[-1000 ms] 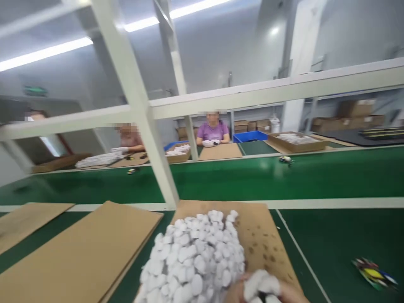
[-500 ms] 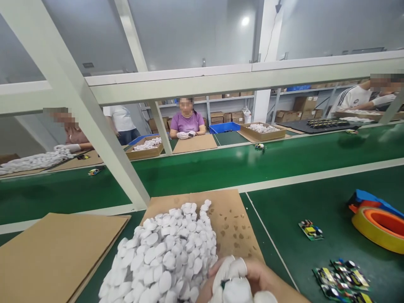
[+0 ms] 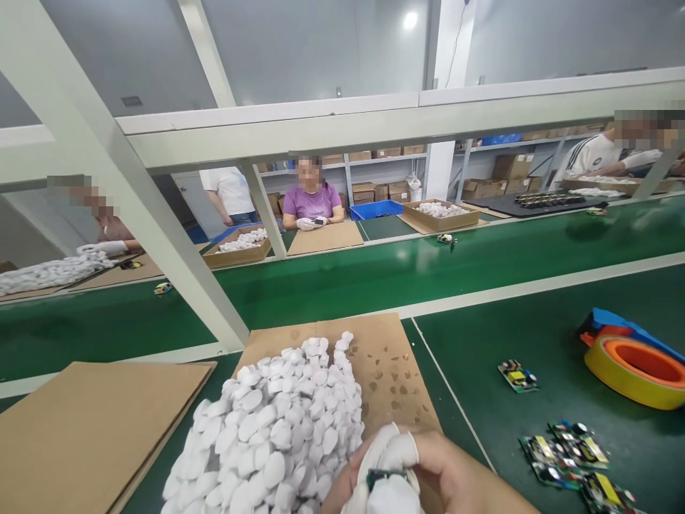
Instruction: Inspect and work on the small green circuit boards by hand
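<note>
My left hand and my right hand, in white gloves with bare skin showing, meet at the bottom centre edge. Both are closed around a small green-edged circuit board, mostly covered by fingers and something white. Left of them a big heap of white rounded pieces lies on a brown cardboard sheet. To their right, several circuit boards are clustered on the green surface, and a single board sits farther back.
Yellow and orange tape rolls with a blue part lie at the right. Cardboard sheets are at the left. A pale slanted post rises beside the green belt. Across it, people sit near open boxes.
The view has shifted slightly. More of the held board's green edge shows between my hands. Boards on the belt have moved a little to the right, and the standing person in the background has shifted right.
</note>
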Tool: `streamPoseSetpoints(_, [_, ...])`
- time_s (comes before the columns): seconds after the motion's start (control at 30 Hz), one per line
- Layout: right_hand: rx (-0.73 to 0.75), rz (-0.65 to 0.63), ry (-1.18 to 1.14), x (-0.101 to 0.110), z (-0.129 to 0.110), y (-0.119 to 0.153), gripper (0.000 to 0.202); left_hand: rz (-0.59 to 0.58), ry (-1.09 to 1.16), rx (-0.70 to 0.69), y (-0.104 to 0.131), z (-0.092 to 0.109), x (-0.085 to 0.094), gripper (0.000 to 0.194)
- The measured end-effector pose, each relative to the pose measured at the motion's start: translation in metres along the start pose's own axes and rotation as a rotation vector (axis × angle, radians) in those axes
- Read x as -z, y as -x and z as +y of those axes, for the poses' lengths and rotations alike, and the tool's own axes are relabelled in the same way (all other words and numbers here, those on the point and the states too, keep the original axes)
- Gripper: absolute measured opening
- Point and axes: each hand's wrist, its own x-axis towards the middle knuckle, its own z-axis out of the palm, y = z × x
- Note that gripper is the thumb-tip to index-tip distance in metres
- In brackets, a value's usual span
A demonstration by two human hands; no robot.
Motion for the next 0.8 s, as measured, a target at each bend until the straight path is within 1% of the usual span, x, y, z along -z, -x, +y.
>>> streamPoseSetpoints(0.03, [0.010, -0.015, 0.022, 0.002, 0.000, 0.000, 0.023, -0.006, -0.026, -0.007, -0.002, -0.002, 0.003, 0.031])
streamPoseSetpoints(0.1, [-0.013, -0.046, 0.016, 0.006, -0.001, 0.001, 0.033, -0.015, -0.071, -0.021, -0.004, -0.004, 0.006, 0.032])
streamPoseSetpoints(0.2, [-0.138, -0.071, -0.059, 0.011, -0.003, 0.004, 0.051, -0.036, -0.126, -0.040, -0.004, -0.001, 0.003, 0.033])
streamPoseSetpoints(0.27, [-0.185, -0.078, -0.084, 0.012, -0.003, 0.004, 0.051, -0.045, -0.152, -0.054, -0.005, 0.003, -0.002, 0.034])
streamPoseSetpoints(0.4, [-0.172, -0.085, -0.094, 0.011, 0.001, 0.004, 0.040, -0.068, -0.198, -0.081, 0.001, 0.019, -0.014, 0.036])
streamPoseSetpoints(0.47, [-0.158, -0.091, -0.099, 0.010, 0.004, 0.005, 0.034, -0.091, -0.207, -0.070, 0.007, 0.029, -0.020, 0.039])
streamPoseSetpoints(0.53, [-0.178, -0.080, -0.104, 0.009, 0.004, 0.007, 0.030, -0.105, -0.193, -0.035, 0.013, 0.038, -0.026, 0.042])
streamPoseSetpoints(0.63, [-0.231, -0.052, -0.141, 0.007, -0.003, 0.007, 0.033, -0.092, -0.152, 0.017, 0.017, 0.047, -0.035, 0.045])
streamPoseSetpoints(0.73, [-0.160, -0.092, -0.189, 0.005, -0.011, 0.002, 0.043, -0.055, -0.119, 0.027, 0.017, 0.052, -0.039, 0.047])
streamPoseSetpoints(0.8, [-0.113, -0.137, -0.181, 0.006, -0.011, -0.001, 0.049, -0.026, -0.097, 0.017, 0.018, 0.053, -0.039, 0.050])
